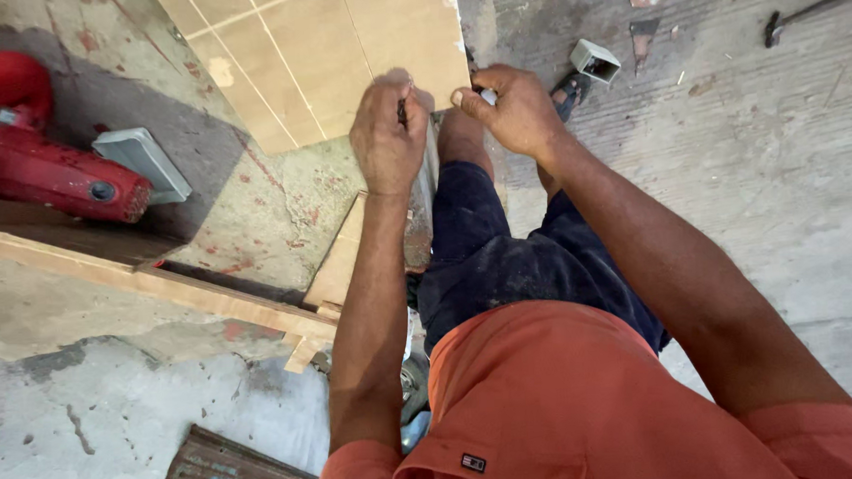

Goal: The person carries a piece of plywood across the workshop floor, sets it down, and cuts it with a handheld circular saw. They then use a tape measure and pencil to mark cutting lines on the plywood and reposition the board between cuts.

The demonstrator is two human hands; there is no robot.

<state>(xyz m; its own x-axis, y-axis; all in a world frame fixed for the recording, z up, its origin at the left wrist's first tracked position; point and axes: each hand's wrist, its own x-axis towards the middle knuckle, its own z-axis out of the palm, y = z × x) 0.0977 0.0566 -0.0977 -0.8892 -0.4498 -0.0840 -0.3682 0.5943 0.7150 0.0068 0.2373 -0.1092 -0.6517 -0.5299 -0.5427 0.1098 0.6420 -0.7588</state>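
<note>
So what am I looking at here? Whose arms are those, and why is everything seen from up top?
The camera sits on a person's head and looks straight down, so you see that person's own arms, orange shirt and dark shorts from above. There is only this one picture.

Both hands meet at the edge of a big tan tile with thin lines across it. The left hand is closed around something small and dark, maybe a pencil; I can't tell for sure. The right hand pinches a small pale thing beside it, too hidden to name.

The tile lies on a rough stained work surface with a wooden strip along its edge. A red machine sits at the far left. Below is a grey concrete floor with a little grey box on it.
</note>
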